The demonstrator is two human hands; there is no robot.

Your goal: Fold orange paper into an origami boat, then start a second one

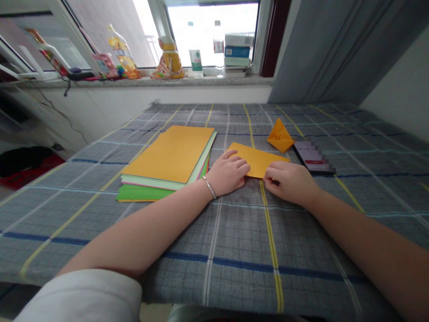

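A folded piece of orange paper (256, 157) lies flat on the checked cloth, a straight crease or edge along its near side. My left hand (229, 172), with a silver bangle at its wrist, is closed over the left end of that paper, fingers bent on top. At the near right corner, my right hand (288, 182) pinches the paper's edge between thumb and curled fingers. Beyond the right hand sits a small folded orange paper shape (280, 136) with a raised point. The undersides of both hands are hidden.
Left of my hands lies a stack of coloured paper (170, 154), orange on top. A phone (314, 157) rests at the right on the checked cloth (181, 277). Bottles, including a yellow-labelled bottle (123, 51), and stacked boxes (237, 51) line the windowsill (208, 82).
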